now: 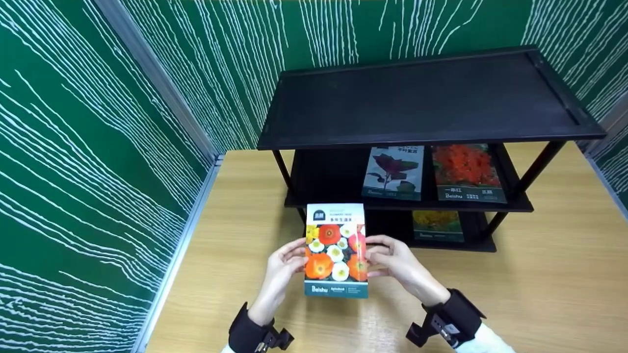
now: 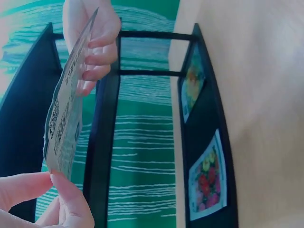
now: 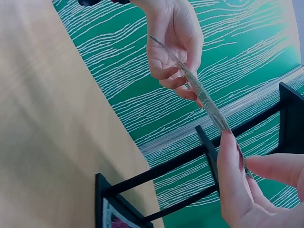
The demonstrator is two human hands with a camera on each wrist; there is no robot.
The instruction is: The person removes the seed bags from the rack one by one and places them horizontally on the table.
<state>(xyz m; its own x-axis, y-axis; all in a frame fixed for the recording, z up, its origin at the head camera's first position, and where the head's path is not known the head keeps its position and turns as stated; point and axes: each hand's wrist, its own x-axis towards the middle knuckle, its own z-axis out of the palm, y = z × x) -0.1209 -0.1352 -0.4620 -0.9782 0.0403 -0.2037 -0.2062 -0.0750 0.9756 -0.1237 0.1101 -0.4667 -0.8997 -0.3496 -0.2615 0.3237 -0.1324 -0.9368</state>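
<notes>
A flower seed packet [image 1: 336,250] with orange, red and white blooms is held upright in front of the black shelf, its printed front toward the head camera. My left hand [image 1: 287,264] pinches its left edge between thumb and fingers. On the opposite edge, my right hand [image 1: 400,262] pinches it the same way. The left wrist view shows the back of the packet [image 2: 66,114], with a barcode and a QR code. Seen from the right wrist, the packet [image 3: 209,102] is nearly edge-on and slightly bent.
A black three-tier shelf [image 1: 417,103] stands on the wooden table [image 1: 235,206]. Its middle tier bears a dark-leaved plant packet [image 1: 394,171] and a red-flower packet [image 1: 468,171]. Below lies a yellow-flower packet [image 1: 436,225]. Green walls [image 1: 73,122] with white lines stand behind and at the left.
</notes>
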